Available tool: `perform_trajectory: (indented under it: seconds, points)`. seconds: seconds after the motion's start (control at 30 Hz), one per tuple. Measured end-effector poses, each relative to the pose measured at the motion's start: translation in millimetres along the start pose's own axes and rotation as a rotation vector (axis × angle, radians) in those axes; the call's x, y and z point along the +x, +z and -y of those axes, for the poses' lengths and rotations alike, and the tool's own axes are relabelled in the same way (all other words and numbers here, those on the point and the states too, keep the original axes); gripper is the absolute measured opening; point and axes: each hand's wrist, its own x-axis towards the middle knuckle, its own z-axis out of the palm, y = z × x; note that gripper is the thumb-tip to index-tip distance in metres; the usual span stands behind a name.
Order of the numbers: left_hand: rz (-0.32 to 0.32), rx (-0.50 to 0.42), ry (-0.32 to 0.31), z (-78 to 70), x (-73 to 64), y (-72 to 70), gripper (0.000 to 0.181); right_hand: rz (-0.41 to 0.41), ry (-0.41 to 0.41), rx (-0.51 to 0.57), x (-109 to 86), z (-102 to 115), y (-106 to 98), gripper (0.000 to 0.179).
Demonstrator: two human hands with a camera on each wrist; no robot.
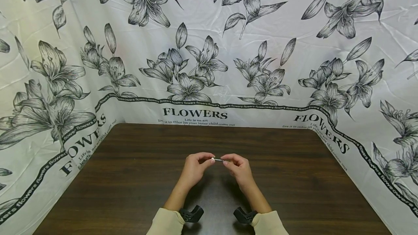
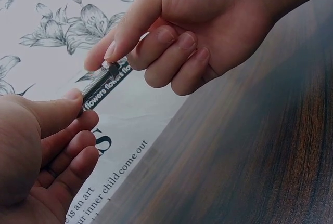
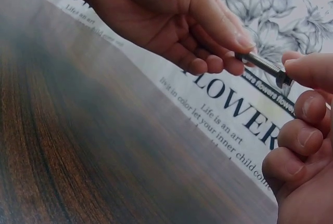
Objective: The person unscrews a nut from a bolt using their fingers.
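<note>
Both hands are working mid-air just above the dark wooden table (image 1: 130, 177), near its centre, holding one small threaded bolt (image 1: 218, 160) between them. Left hand (image 1: 195, 168) is pinching one end between thumb and forefinger, other fingers curled loosely under; that end is looking whitish in the head view, possibly a nut or the head, can't tell. Right hand (image 1: 238, 168) is pinching the opposite end the same way, thumb and index clamped on it, remaining fingers tucked. Bolt is lying roughly horizontal, thread exposed between the fingertips, likely so each hand can turn against the other. Floral "FLOWERS" cloth (image 1: 209, 64) is hanging behind and along both sides of the table
</note>
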Motion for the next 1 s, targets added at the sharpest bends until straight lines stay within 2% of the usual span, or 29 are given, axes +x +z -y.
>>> perform_trajectory:
  seconds: [0.13, 0.37, 0.5, 0.77, 1.0]
  points:
    - [0.001, 0.007, 0.000, -0.2, 0.1, -0.1, 0.011, 0.001, 0.059, 0.001, 0.6, 5, 0, 0.020]
    - [-0.007, 0.001, 0.004, 0.5, 0.5, 0.7, 0.010, -0.015, 0.224, -0.074, -1.8, 28, 9, 0.025]
    - [-0.011, -0.004, 0.003, 0.2, 0.3, 0.9, 0.010, -0.001, 0.287, -0.076, -1.6, 31, 10, 0.033]
    - [-0.012, -0.001, 0.007, 1.3, 0.5, 0.7, 0.010, 0.025, 0.295, -0.050, -1.0, 33, 12, 0.035]
    - [-0.014, -0.005, 0.011, 2.0, 0.7, 0.2, 0.012, -0.022, 0.302, 0.025, -1.1, 32, 13, 0.024]
